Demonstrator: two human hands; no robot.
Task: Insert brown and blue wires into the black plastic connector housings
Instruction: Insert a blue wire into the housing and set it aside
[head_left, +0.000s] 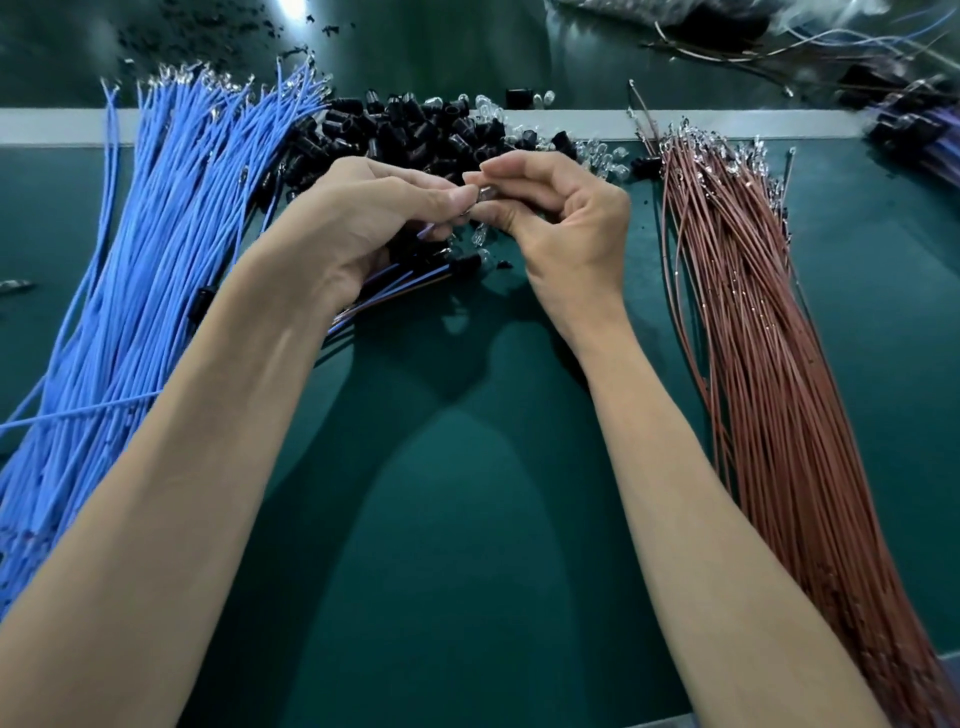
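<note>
Two hands are brought together just in front of the pile of black connector housings (415, 130), their fingertips meeting. The left hand (363, 218) is curled tightly: a bundle of blue and brown wires (395, 283), ended in black housings, is gripped in its lower fingers, while its thumb and forefinger are pressed toward the right hand. The right hand (561, 223) is also curled, and a small glassy part (485, 195) is pinched between its thumb and forefinger; what exactly this part is cannot be told. Loose blue wires (156, 234) are laid in a thick sheaf to the left of the pile, their metal-tipped ends fanned out beside it. Brown wires (753, 322) are laid in a similar sheaf to the right of the pile, well apart from it. Small clear bulbs (597, 150) are scattered along the pile's right side and among the housings. Everything is set on a dark green mat (467, 519), and a pale strip (52, 127) is seen running beneath the pile's far part. Beyond the pile, a darker surface is strewn with black fragments, and blurred wired parts (914, 124) are heaped far to its right. Bare mat is left between the two sheaves on the near side of the pile, crossed only by the forearms.
</note>
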